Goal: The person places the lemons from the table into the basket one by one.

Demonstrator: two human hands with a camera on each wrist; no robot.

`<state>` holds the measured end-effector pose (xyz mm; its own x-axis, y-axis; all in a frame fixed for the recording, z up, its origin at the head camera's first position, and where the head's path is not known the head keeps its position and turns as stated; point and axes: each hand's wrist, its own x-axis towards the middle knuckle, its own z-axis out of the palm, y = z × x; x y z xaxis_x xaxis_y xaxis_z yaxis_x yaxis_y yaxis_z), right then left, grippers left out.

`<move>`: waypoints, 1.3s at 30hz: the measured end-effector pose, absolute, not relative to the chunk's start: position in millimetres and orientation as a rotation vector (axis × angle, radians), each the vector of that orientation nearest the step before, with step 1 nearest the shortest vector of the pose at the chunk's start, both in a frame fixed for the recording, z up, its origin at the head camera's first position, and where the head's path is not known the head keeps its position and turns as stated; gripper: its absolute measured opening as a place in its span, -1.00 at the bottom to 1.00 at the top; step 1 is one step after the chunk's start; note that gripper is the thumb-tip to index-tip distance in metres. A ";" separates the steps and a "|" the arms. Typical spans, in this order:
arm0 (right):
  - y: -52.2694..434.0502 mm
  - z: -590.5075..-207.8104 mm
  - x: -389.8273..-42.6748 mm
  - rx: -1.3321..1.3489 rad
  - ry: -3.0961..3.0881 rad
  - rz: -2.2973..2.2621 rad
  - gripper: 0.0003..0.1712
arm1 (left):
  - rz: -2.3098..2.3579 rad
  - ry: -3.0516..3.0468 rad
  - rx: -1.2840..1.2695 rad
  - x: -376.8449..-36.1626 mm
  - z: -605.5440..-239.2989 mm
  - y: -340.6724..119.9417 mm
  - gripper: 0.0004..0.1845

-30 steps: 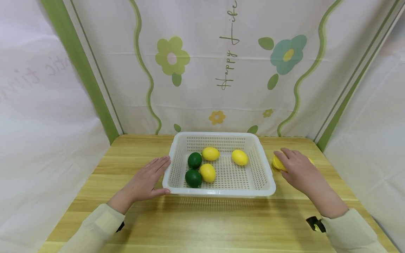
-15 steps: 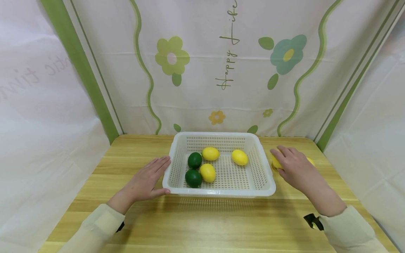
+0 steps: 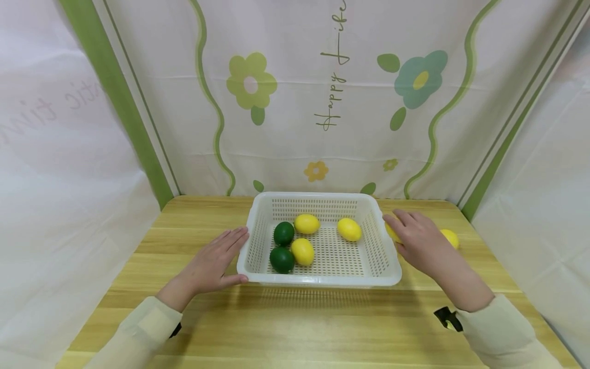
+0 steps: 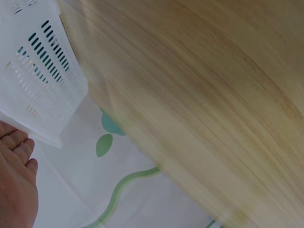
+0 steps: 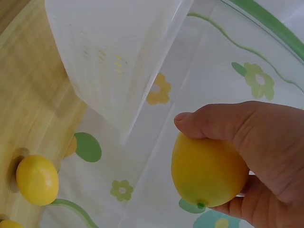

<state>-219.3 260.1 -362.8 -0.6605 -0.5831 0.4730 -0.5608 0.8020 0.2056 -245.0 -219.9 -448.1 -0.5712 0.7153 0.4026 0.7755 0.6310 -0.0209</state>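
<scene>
Lemon (image 5: 206,171) is grasped in the right hand (image 3: 421,243) grip, now lifted off the tabletop (image 3: 295,328) and moved left to the basket's (image 3: 387,279) right rim since a second ago. Basket's left wall is steadied by the flat, released left hand (image 3: 209,266). One lemon (image 3: 449,238) remains far right.

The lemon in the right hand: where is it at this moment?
In the head view, the held lemon sits in the right hand, just outside the white basket's right wall, with another lemon on the table further right.

The basket (image 3: 322,279) sits mid-frame on the table (image 3: 286,328), fruit inside toward its left and back, a loose lemon (image 3: 449,238) at right.
</scene>
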 end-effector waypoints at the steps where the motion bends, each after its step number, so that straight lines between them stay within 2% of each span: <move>1: 258.8 -362.5 -219.4 0.848 -2.466 -0.057 -0.26 | -0.224 -2.482 -1.187 -244.8 -447.9 -219.9 0.04; 39: 223.1 -371.7 -228.8 0.944 -2.524 -0.088 -0.24 | -0.230 -2.454 -1.199 -244.5 -447.2 -219.6 0.03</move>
